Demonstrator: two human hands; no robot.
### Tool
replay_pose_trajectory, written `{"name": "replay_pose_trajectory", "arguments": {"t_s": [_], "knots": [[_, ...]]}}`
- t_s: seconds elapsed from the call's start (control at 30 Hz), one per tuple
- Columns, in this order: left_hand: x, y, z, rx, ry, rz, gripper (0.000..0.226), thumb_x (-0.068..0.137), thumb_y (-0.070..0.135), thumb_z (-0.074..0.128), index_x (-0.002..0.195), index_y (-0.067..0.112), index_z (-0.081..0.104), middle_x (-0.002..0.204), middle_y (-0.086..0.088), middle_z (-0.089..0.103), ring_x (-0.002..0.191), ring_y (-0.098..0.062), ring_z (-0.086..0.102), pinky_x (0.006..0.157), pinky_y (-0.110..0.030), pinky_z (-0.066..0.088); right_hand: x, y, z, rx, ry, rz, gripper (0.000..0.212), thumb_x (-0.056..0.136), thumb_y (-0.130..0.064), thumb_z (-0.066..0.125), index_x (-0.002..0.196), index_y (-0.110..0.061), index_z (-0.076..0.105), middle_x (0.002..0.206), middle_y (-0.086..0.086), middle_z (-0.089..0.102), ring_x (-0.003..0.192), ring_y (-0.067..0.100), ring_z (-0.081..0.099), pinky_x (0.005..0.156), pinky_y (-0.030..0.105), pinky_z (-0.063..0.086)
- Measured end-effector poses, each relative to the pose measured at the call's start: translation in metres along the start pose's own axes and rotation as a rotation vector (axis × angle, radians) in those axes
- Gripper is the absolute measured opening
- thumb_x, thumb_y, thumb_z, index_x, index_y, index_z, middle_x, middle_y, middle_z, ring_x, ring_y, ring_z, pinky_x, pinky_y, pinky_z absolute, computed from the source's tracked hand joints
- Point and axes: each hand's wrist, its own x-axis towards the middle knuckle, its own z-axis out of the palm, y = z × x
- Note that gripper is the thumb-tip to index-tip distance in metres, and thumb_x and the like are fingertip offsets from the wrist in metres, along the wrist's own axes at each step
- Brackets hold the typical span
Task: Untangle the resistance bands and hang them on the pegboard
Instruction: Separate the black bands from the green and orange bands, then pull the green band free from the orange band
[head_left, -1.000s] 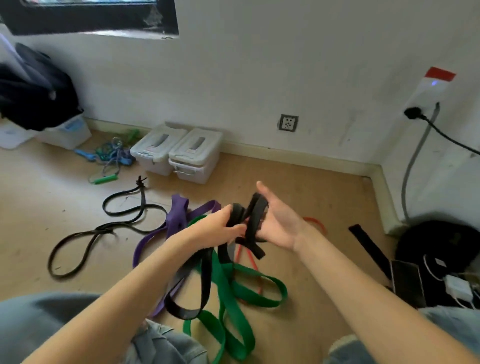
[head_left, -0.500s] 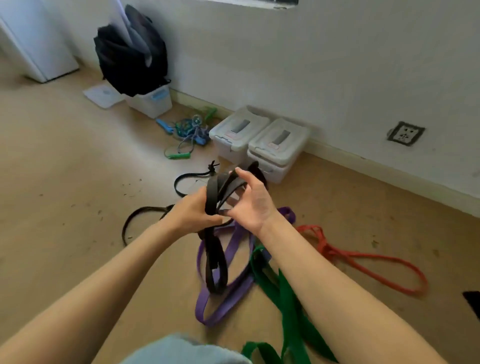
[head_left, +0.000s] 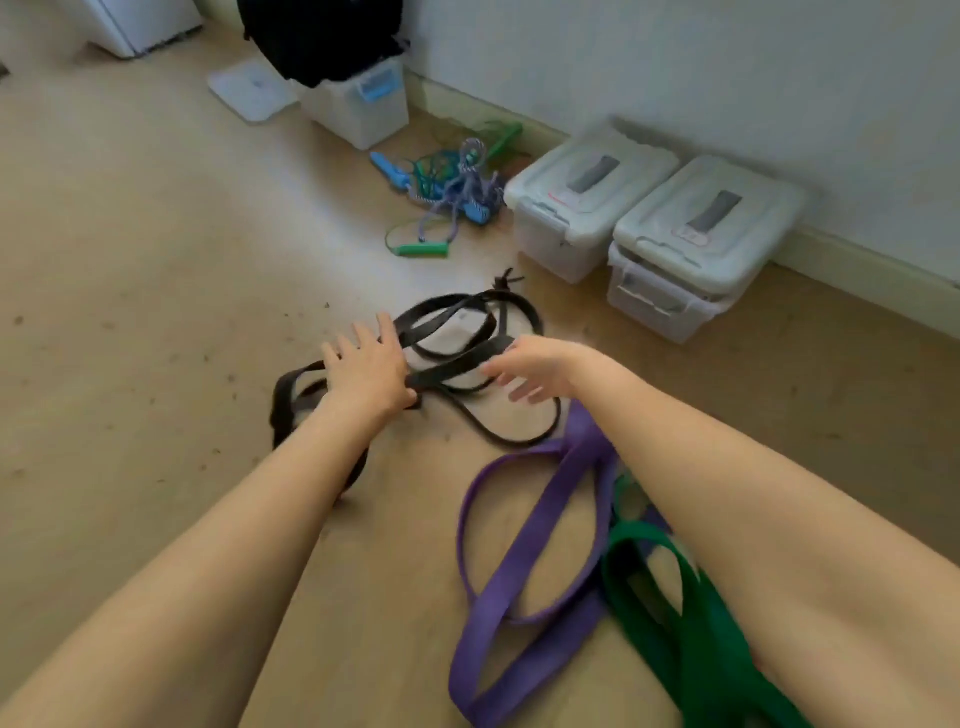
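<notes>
Head view, left hand (head_left: 366, 371) flat on black band (head_left: 457, 364)

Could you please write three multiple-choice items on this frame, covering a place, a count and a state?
1. Where does the purple band lie?
A. on the floor, beside the green band
B. on a bin lid
C. on the pegboard

2. How many lidded storage bins stand side by side at the wall?
A. one
B. two
C. four

3. How is the left hand shaped?
A. fist
B. gripping the purple band
C. fingers spread over the black bands

Key: 1 A, both lie together on the floor. 2 B, two adjoining lids show. 3 C, straight fingers are splayed.
</notes>
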Motion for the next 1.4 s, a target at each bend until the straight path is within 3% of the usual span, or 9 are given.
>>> {"name": "replay_pose_trajectory", "arguments": {"t_s": [0.17, 0.4, 0.63, 0.83, 0.93, 1.07, 1.13, 1.27, 1.4], "knots": [[-0.016, 0.038, 0.072, -0.101, -0.022, 0.251, 0.062, 0.088, 0.037, 0.053, 0.139, 0.012, 0.028, 0.136, -0.015, 0.043, 0.123, -0.035, 0.045, 0.099, -0.043, 0.035, -0.012, 0.05, -0.01, 0.005, 0.268, -0.223, 0.034, 0.092, -0.003, 0.05, 0.126, -0.005, 0.054, 0.132, 0.012, 0.052, 0.12, 0.02, 0.048, 0.083, 0.021, 0.044], [-0.046, 0.086, 0.125, -0.465, -0.425, 0.316, 0.104, 0.077, 0.056, 0.064, 0.149, 0.018, 0.0, 0.147, -0.02, 0.027, 0.134, -0.036, 0.031, 0.111, -0.039, 0.027, -0.074, 0.163, -0.029, -0.326, 0.702, -0.034, 0.024, 0.088, -0.015, 0.056, 0.109, -0.005, 0.062, 0.118, 0.016, 0.058, 0.115, 0.031, 0.051, 0.095, 0.031, 0.035], [-0.123, 0.129, 0.155, -0.004, -0.29, 0.533, 0.121, 0.07, 0.064, 0.064, 0.146, 0.012, -0.015, 0.155, -0.017, 0.004, 0.136, -0.036, 0.022, 0.107, -0.051, 0.024, -0.121, 0.252, 0.034, -0.539, 0.476, 0.153, 0.085, 0.074, -0.047, 0.072, 0.14, -0.019, 0.028, 0.148, 0.01, 0.017, 0.134, 0.033, 0.017, 0.11, 0.041, 0.022], [-0.145, 0.151, 0.142, 0.1, -0.054, 0.447, 0.086, 0.088, 0.03, 0.048, 0.146, 0.005, -0.01, 0.153, -0.026, -0.005, 0.142, -0.039, 0.002, 0.113, -0.051, 0.008, -0.13, 0.264, 0.033, -0.297, 0.768, 0.061, 0.031, 0.077, -0.013, 0.065, 0.103, -0.009, 0.049, 0.108, 0.011, 0.055, 0.1, 0.03, 0.054, 0.073, 0.031, 0.038], [-0.152, 0.173, 0.138, -0.119, 0.06, 0.623, 0.062, 0.087, 0.024, 0.044, 0.144, 0.008, 0.025, 0.146, -0.018, 0.032, 0.133, -0.03, 0.034, 0.103, -0.039, 0.03, -0.171, 0.289, 0.012, 0.031, 1.016, 0.067, 0.027, 0.074, -0.016, 0.069, 0.093, -0.016, 0.05, 0.1, 0.006, 0.058, 0.088, 0.021, 0.054, 0.063, 0.024, 0.032], [-0.172, 0.192, 0.153, -0.376, -0.404, 0.496, 0.054, 0.087, 0.018, 0.055, 0.135, 0.011, 0.032, 0.122, -0.011, 0.057, 0.109, -0.031, 0.056, 0.088, -0.037, 0.045, -0.196, 0.322, 0.017, 0.061, 0.614, 0.086, 0.074, 0.079, -0.03, 0.073, 0.142, -0.024, 0.034, 0.148, 0.013, 0.023, 0.138, 0.028, 0.025, 0.11, 0.029, 0.024], [-0.177, 0.194, 0.162, -0.68, -0.665, 0.415, 0.069, 0.086, 0.008, 0.056, 0.145, 0.017, 0.022, 0.123, -0.013, 0.058, 0.105, -0.028, 0.059, 0.09, -0.036, 0.048, -0.184, 0.319, 0.032, -0.019, 0.435, 0.089, 0.093, 0.074, -0.043, 0.074, 0.146, -0.039, 0.016, 0.156, 0.012, 0.005, 0.144, 0.03, 0.008, 0.115, 0.039, 0.014], [-0.176, 0.196, 0.163, -1.078, -0.868, 0.304, 0.079, 0.084, -0.012, 0.041, 0.148, 0.028, 0.017, 0.132, -0.008, 0.049, 0.109, -0.019, 0.054, 0.081, -0.023, 0.047, -0.148, 0.306, 0.051, -0.106, 0.594, 0.157, 0.104, 0.069, -0.05, 0.075, 0.148, -0.036, 0.009, 0.154, 0.012, 0.006, 0.139, 0.038, 0.011, 0.113, 0.041, 0.015], [-0.183, 0.209, 0.144, -1.063, -0.879, 0.418, 0.089, 0.073, -0.023, 0.028, 0.145, 0.028, 0.025, 0.141, -0.001, 0.043, 0.119, -0.013, 0.046, 0.087, -0.02, 0.04, -0.144, 0.306, 0.053, -0.136, 0.694, 0.126, 0.082, 0.076, -0.036, 0.072, 0.143, -0.021, 0.028, 0.143, 0.01, 0.035, 0.13, 0.033, 0.032, 0.107, 0.038, 0.027]]}}
